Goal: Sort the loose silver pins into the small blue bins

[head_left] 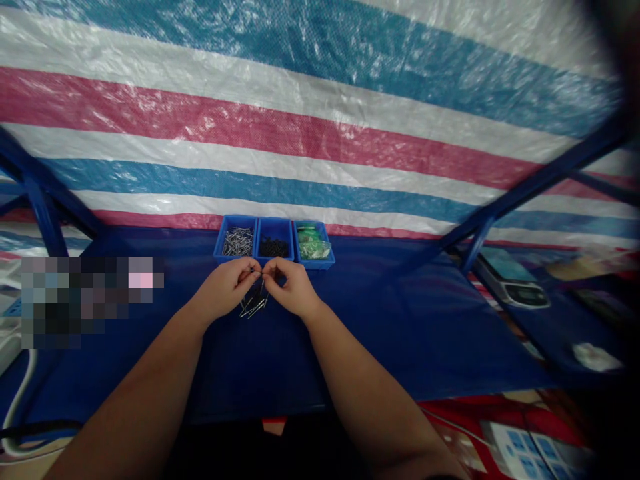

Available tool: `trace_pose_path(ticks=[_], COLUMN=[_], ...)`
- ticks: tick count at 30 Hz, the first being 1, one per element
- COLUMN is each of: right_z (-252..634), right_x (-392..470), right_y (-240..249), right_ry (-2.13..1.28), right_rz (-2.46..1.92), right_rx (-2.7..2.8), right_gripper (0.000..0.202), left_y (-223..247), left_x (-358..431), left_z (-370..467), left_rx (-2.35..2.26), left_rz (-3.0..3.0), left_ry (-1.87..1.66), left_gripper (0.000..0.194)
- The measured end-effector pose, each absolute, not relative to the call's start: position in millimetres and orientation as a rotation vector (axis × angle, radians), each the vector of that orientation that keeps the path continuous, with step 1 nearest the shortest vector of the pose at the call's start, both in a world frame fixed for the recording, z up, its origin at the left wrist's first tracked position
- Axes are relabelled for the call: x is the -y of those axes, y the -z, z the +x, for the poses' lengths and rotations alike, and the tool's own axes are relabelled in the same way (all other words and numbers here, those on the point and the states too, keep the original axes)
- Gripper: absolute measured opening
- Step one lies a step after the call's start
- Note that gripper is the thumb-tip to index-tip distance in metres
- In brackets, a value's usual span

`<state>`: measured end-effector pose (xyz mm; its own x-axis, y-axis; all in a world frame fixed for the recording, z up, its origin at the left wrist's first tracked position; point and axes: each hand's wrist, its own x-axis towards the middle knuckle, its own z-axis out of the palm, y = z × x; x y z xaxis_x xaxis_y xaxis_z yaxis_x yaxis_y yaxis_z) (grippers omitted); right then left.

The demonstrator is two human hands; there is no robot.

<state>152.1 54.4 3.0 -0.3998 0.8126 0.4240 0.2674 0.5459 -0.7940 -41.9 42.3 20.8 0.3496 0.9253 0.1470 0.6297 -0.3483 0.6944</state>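
My left hand [228, 285] and my right hand [293, 285] meet fingertip to fingertip over the blue table [370, 320]. Each pinches something small and dark, too tiny to make out. Below the fingers lie several thin metal pieces [255, 305] with dark parts. Just behind the hands stand three blue bins side by side. The left bin [218, 245] holds silvery metal pins [238, 241], the middle bin [275, 228] small black pieces [273, 249], and the right bin [325, 264] clear and green plastic bags [312, 241].
A striped plastic sheet [300, 127] hangs behind the table between blue metal frame bars [525, 180]. At the right is a digital scale [523, 287]. A white hose [23, 393] curves at the left edge, beside a blurred-out patch. Sockets [530, 453] show at lower right.
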Motion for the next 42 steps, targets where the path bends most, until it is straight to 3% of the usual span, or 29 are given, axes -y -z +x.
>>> trace_pose_path(ticks=[9,21,26,32,42], right_z=[154.6,159.6,161.8,152.8,150.2], right_x=[-63.5,-63.4,-62.0,-57.8,-61.7], right_y=[5.0,3.0,2.3,10.7,14.3], right_ry=[-0.740,-0.767,-0.728,-0.593,-0.469], right_rz=[-1.032,-1.111,-1.084,-0.922,-1.008], right_rx=[1.669,1.787,2.034,2.422,2.472], right_gripper=[0.002,0.005,0.008,0.027,0.014], left_y=[-23.2,-16.0,-14.4,-9.0,-5.1], left_x=[-45.6,-52.2,-50.8,-52.3,-52.4], left_z=[-54.0,-76.4,-71.8,-70.0,-72.7], left_rx=[-1.452,-1.734,-1.595,-1.488,-1.518], left_rz=[2.090,2.114,2.165,2.183,2.133], left_ry=[-0.740,-0.268,-0.264,-0.257,-0.290], left_gripper=[0.015,0.015,0.014,0.015,0.016])
